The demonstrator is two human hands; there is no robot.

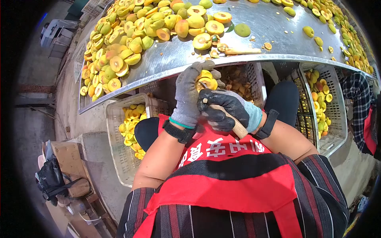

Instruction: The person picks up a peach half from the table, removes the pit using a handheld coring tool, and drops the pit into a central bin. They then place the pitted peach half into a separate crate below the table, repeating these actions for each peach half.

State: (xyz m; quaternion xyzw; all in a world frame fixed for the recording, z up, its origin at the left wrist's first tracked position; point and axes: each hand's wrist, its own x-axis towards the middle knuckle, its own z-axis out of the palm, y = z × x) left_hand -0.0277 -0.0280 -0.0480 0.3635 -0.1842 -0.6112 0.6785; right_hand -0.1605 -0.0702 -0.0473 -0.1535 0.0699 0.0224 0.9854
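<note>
My left hand (pixel 187 93), in a grey glove, is closed around a yellow peach half (pixel 207 80) just in front of the table edge. In my right hand (pixel 226 109), gloved in dark grey and light blue, is a wooden-handled pitting tool (pixel 239 129). Its handle slants down toward my apron, and its working end meets the fruit, mostly hidden by fingers. On the metal table (pixel 166 59) above my hands lies a pile of cut peach halves (pixel 131 39), several with pits showing. A second wooden handle (pixel 244 50) rests near the edge among scraps.
Left of my legs stands a crate (pixel 115 158) of yellow peach pieces. Below the table, a crate (pixel 256 79) holds brownish pits and scraps. Another crate (pixel 337 131) with peach halves is at right, near a person's plaid sleeve (pixel 355 99). Cardboard (pixel 71 158) lies at left.
</note>
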